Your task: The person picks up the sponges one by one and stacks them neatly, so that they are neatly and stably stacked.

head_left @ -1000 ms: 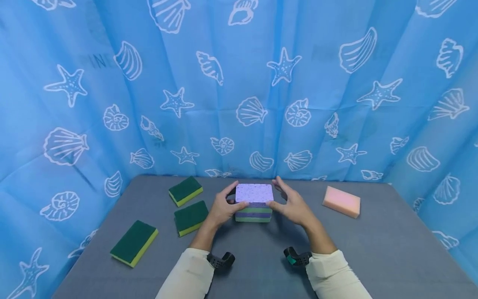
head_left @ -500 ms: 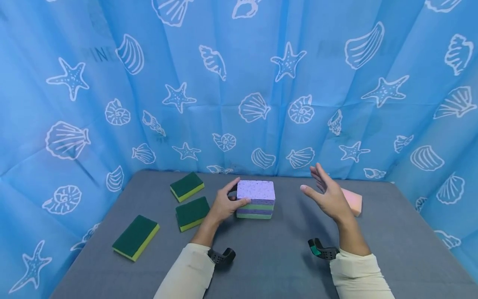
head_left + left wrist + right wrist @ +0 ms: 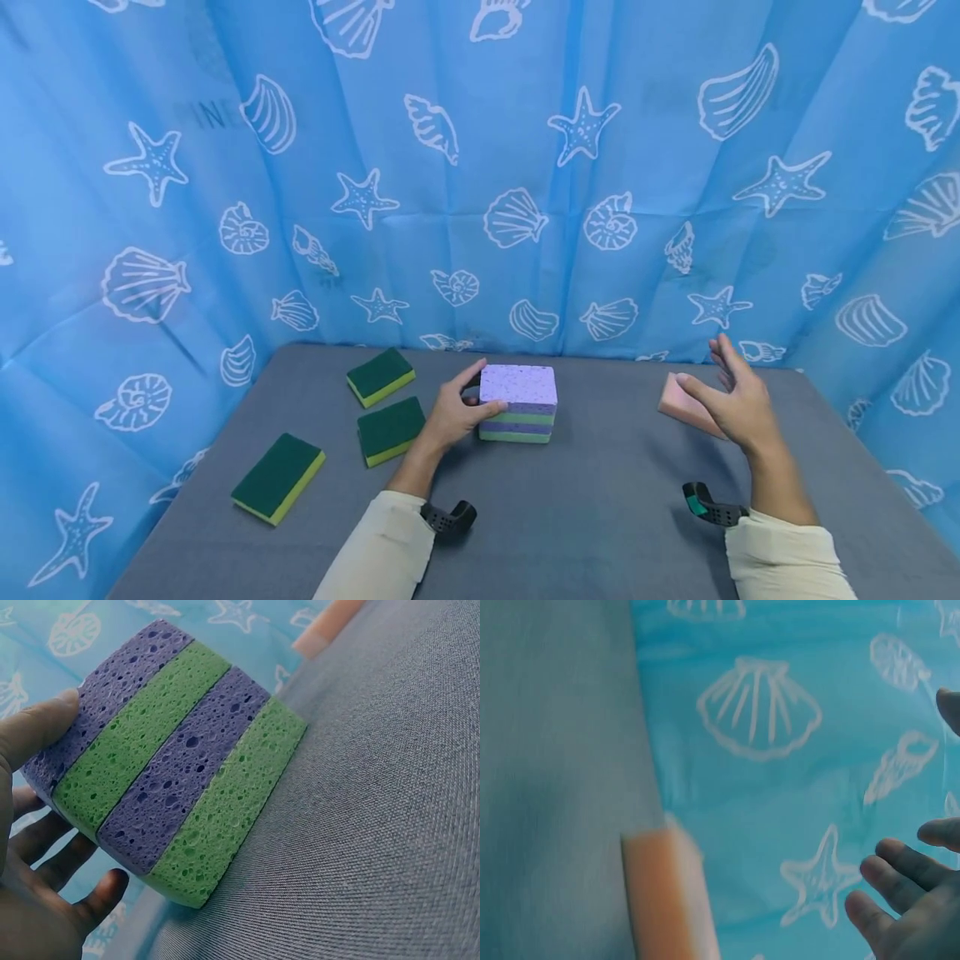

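A stack of purple and green sponges (image 3: 517,408) stands in alternating layers at mid-table, a purple sponge (image 3: 135,675) on top. My left hand (image 3: 453,412) holds that top sponge at its left end, thumb on the front face; its other fingers are partly hidden behind the stack. In the left wrist view, the lower fingers are spread beside the stack. To the right, my right hand (image 3: 742,408) hovers with fingers extended, overlapping the pink sponge (image 3: 678,404) in the head view. The right wrist view has the fingers apart from this sponge, holding nothing.
Several green-and-yellow scouring sponges lie on the left: one at the back (image 3: 380,375), one beside my left forearm (image 3: 392,427), one nearer the front (image 3: 277,475). A blue shell-patterned curtain (image 3: 465,183) hangs behind the grey table (image 3: 585,517).
My right hand has left the right side of the stack and moved right to the pink sponge. The left hand has kept its place at the stack.
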{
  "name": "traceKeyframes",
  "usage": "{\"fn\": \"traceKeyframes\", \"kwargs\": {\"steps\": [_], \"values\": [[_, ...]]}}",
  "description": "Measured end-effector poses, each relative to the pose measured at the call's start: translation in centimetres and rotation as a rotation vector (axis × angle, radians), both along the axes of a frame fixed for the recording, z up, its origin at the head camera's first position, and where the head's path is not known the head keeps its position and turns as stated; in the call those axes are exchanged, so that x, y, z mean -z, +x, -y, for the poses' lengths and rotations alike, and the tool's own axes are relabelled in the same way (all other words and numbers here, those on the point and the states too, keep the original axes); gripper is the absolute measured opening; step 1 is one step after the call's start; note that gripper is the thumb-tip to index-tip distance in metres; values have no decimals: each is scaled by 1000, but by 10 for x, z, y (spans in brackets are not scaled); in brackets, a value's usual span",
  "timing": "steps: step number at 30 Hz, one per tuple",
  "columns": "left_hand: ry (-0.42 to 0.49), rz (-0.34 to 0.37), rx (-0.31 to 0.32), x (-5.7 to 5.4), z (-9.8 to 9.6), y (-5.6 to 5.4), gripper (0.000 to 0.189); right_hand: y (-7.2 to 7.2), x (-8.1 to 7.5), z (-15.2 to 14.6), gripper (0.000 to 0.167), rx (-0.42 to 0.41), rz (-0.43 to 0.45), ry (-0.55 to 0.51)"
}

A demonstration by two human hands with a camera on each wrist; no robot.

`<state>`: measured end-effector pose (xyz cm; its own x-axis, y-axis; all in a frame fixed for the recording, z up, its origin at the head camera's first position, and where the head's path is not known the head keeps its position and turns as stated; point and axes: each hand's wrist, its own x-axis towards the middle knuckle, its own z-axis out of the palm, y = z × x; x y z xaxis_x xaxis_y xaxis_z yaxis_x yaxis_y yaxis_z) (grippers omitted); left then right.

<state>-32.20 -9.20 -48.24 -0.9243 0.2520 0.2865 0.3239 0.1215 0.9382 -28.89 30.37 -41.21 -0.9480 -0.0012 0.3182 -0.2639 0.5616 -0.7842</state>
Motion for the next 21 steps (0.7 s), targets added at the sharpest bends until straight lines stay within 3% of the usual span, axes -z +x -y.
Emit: {"fn": "traceKeyframes", "kwargs": {"steps": [10,21], "values": [[-2,-8,2,-1,0,1,78,0,18,-31,90,156,27,15],[-8,-12,5,-1,1,2,79,-6,49,-48,97,243,172,58]]}}
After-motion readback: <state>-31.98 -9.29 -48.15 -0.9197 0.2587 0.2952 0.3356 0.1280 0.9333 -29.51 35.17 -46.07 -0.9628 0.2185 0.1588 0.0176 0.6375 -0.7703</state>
